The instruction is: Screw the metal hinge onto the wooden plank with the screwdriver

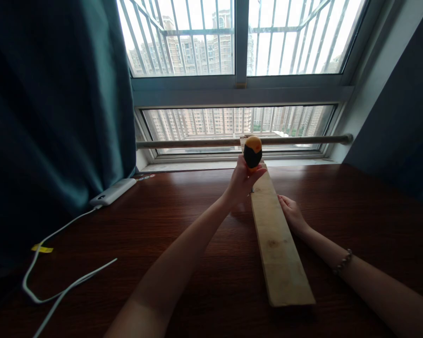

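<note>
A long pale wooden board [277, 239] stretches away from me over the dark red-brown tabletop, its near end toward me. My left hand [242, 180] is closed around the yellow and black handle of what looks like a screwdriver [253, 152], over the board's far part. The handle's rounded end faces me; the shaft and tip are hidden. A small metal bit shows at the board's left edge, below that hand, too small to name. Along the board's right edge, my right hand [292, 213] grips with curled fingers, partly hidden by the wood.
A white power strip [114, 191] lies at the left by the blue-green curtain [102, 94], its white cable [61, 292] looping forward. Behind the wooden tabletop [183, 192] are a window and a horizontal rail [197, 143]. A wall closes the right side.
</note>
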Tool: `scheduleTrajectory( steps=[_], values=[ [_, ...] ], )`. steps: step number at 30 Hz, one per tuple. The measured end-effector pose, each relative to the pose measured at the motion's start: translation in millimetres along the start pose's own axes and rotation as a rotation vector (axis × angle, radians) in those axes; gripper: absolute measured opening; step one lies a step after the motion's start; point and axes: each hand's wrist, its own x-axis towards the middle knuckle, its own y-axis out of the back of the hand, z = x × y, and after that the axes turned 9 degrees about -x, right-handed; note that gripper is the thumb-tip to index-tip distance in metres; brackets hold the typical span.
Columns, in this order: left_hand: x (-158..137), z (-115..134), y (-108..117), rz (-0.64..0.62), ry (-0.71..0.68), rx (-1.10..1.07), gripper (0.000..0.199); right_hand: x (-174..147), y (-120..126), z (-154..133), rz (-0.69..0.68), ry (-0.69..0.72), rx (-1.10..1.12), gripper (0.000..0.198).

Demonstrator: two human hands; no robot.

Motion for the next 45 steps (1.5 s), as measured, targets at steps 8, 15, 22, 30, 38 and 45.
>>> scheduleTrajectory(
  steps=[8, 15, 22, 30, 38, 45],
  values=[
    [3.2, -3.0, 5.8, -0.028, -0.041, -0.063, 0.021, -0.7, 0.7, -3.9, 0.026, 0.0, -0.039, 0.052],
    [3.3, 3.9, 13.6, -0.14, -0.054, 0.128, 0.02, -0.4, 0.5, -1.7, 0.037, 0.001, -0.05, 0.052],
    [0.8, 11.2, 11.3, -0.103, -0.112, 0.094, 0.025, 0.1, 0.3, -2.5, 0.027, 0.004, -0.051, 0.052],
    [-3.3, 8.3, -0.5, 0.03, -0.108, -0.02, 0.022, -0.1, 0.9, -2.4, 0.009, 0.006, -0.025, 0.049],
    [1.9, 35.1, -4.2, 0.055, -0.133, -0.146, 0.021, 0.5, 0.8, -0.1, 0.021, 0.003, -0.045, 0.048],
    [8.6, 30.0, 3.4, 0.247, -0.167, -0.156, 0.021, 0.5, 0.9, -0.8, 0.035, 0.017, -0.052, 0.048]
  ],
)
